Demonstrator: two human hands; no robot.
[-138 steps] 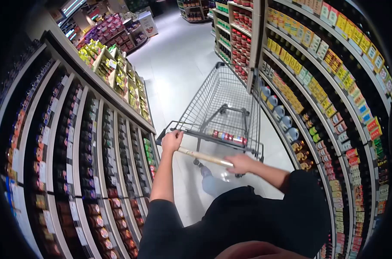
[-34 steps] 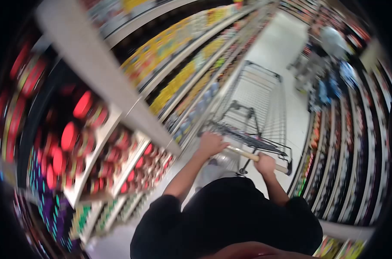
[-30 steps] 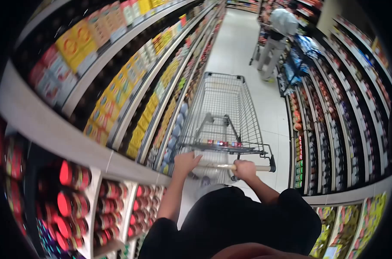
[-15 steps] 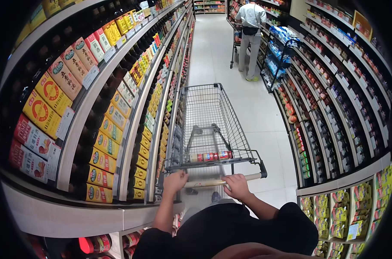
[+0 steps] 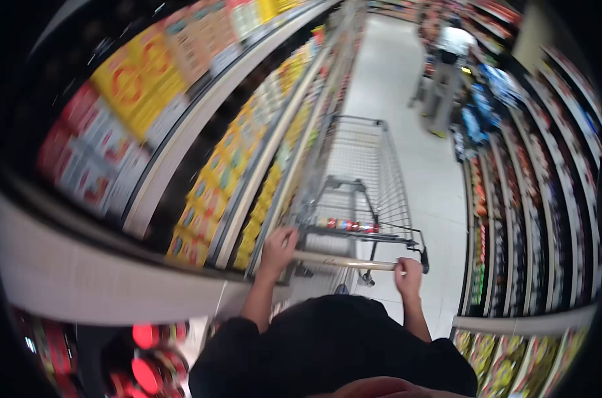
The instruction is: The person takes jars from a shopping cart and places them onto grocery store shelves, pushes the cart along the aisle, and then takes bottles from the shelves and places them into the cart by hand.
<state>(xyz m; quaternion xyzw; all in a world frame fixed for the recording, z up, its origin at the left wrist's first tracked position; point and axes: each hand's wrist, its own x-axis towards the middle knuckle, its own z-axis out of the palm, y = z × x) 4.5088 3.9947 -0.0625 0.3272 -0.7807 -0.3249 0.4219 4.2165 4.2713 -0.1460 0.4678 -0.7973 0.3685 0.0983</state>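
A wire shopping cart [image 5: 402,192] stands in front of me in the aisle, its basket close along the left shelves. My left hand [image 5: 280,249] is closed round the left end of the pale cart handle [image 5: 351,263]. Near the handle's right end, my right hand [image 5: 408,273] is also closed on it. A strip of red, white and blue [image 5: 347,225] shows at the near end of the basket, too blurred to name.
Shelves with yellow boxes [image 5: 205,199] and red-and-white boxes [image 5: 82,176] rise on the left. More stocked shelves [image 5: 513,219] line the right side. Farther up the aisle, a person [image 5: 450,73] stands beside a rack of blue packages [image 5: 477,109].
My right hand has moved from the middle of the handle to its right end. The view has turned, so the cart and aisle appear farther right and blurred.
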